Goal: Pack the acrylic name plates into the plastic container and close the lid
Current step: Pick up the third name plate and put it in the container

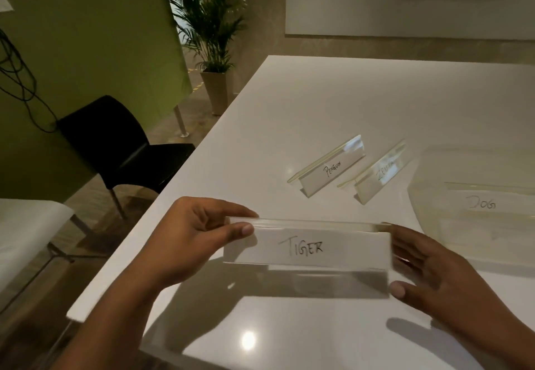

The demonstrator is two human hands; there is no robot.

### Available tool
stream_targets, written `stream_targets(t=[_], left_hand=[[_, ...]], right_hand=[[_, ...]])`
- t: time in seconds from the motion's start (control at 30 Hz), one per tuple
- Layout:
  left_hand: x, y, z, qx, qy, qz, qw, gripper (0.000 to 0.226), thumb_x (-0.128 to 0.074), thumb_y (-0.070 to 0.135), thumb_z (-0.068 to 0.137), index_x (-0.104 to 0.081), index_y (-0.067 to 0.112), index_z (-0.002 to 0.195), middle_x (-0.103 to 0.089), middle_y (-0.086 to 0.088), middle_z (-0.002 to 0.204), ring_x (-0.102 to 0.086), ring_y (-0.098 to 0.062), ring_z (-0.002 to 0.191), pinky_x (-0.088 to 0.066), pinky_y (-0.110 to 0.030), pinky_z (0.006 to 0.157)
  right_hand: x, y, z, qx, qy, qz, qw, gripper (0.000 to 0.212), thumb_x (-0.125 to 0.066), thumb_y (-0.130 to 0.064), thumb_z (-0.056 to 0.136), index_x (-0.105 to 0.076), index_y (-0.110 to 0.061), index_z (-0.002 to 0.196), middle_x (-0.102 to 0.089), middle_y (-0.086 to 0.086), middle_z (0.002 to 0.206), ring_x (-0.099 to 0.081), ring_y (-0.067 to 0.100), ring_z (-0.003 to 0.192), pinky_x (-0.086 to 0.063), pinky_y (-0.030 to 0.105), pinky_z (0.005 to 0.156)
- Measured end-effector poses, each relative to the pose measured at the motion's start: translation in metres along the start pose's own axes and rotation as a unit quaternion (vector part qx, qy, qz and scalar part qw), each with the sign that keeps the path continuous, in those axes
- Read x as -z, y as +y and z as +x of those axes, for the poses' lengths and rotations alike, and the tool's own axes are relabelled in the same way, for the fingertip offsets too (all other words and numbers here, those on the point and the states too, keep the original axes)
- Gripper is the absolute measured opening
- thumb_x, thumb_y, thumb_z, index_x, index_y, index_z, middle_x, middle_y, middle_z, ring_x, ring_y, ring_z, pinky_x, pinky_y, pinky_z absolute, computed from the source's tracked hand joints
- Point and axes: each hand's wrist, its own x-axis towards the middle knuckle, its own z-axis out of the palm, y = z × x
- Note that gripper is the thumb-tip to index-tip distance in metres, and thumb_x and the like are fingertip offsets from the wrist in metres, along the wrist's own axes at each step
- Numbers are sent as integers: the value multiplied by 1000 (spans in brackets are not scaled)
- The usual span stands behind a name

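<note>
Hands grip the TIGER plate (pixel 307 249) by its ends above the table's (pixel 289 103) near edge: left hand (pixel 185 242) pinching one end, right hand (pixel 428 265) the other. PENGUIN plate (pixel 330 167) and ZEBRA plate (pixel 376 174) stand farther off; right, the container (pixel 434 190) holds the DOG plate (pixel 480 204).

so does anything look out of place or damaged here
Nothing stands out. Both hands hold the TIGER plate by its ends, the PENGUIN plate and the plate beside it stand upright on the table, and the DOG plate lies inside the plastic container.
</note>
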Motion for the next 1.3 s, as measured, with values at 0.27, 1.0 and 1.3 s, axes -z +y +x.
stream_targets(t=[0.27, 1.0, 1.3], left_hand=[[-52, 16, 2, -35, -56, -87, 994, 19, -84, 30, 72, -81, 32, 91, -80, 6, 88, -76, -13, 82, -61, -25, 71], [-107, 29, -3, 39, -41, -379, 924, 71, -97, 40, 47, -70, 20, 109, -75, -15, 108, -72, -34, 99, -59, -31, 72], [-104, 36, -2, 30, -34, -370, 928, 65, -96, 44, 46, -74, 21, 103, -77, -13, 104, -74, -30, 96, -59, -27, 70]], right_hand=[[12, -22, -24, 35, 140, 31, 989, 46, -74, -41, 49, -78, -27, 92, -76, -12, 102, -72, 5, 87, -53, 11, 66], [17, -19, -32, 0, 231, 291, 928, 67, -89, -34, 57, -65, -6, 112, -65, 30, 100, -60, 45, 90, -43, 59, 76], [19, -20, -26, 25, 229, 265, 936, 39, -72, -27, 64, -72, -15, 101, -74, 8, 92, -70, 23, 81, -57, 28, 64]])
